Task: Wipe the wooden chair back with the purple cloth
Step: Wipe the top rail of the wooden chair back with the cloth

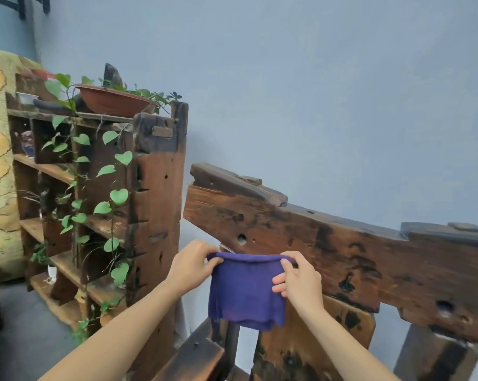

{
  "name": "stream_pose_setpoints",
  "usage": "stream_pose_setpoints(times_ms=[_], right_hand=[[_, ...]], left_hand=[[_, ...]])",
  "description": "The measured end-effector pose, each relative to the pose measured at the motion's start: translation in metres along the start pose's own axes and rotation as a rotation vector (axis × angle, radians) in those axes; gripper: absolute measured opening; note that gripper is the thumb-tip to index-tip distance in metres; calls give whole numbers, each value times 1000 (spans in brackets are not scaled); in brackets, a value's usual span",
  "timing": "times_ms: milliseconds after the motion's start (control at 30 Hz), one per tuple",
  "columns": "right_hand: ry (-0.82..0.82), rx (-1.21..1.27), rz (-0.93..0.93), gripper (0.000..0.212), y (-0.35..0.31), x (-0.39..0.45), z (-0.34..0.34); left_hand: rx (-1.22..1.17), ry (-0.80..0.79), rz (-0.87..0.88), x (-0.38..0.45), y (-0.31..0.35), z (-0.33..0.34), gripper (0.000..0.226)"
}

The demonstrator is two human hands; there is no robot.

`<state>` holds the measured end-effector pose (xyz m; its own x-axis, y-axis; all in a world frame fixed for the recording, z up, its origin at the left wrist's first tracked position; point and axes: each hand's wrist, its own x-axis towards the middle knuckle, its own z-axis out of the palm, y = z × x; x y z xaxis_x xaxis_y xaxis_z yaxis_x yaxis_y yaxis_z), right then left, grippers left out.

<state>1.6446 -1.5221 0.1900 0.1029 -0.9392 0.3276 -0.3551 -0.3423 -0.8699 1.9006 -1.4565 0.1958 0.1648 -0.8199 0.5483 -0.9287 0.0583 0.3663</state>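
A purple cloth [246, 292] hangs folded between both hands in front of the wooden chair back [342, 254], a thick dark-stained plank with holes and scorch marks. My left hand [193, 264] pinches the cloth's upper left corner. My right hand [297, 274] pinches the upper right corner. The cloth hangs just below the plank's left lower edge, and I cannot tell whether it touches the wood. Below it are the chair's vertical slats [314, 339] and an armrest [196, 356].
A rough wooden shelf unit [155, 193] stands to the left, close to the chair, with a trailing green vine [114, 171] and a brown plant bowl [114, 101] on top. A blue-grey wall [314, 92] runs behind. Grey floor [26, 325] lies lower left.
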Motion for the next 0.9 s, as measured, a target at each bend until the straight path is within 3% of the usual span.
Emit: stream_pose_setpoints(times_ms=[233,433,600,767,900], right_hand=[[181,-4,-67,13,10,86,46],[254,184,-29,11,10,172,122],[359,292,-175,21,-2,221,179],[506,-3,-473,29,-22,259,218],[549,-532,-667,61,-14,294,276]], left_hand=[[-67,13,139,110,-46,29,18],[-46,4,177,205,-106,46,21],[-97,99,193,252,-151,60,20],[-77,236,363,288,-175,55,14],[-66,335,439,327,-221,60,13]])
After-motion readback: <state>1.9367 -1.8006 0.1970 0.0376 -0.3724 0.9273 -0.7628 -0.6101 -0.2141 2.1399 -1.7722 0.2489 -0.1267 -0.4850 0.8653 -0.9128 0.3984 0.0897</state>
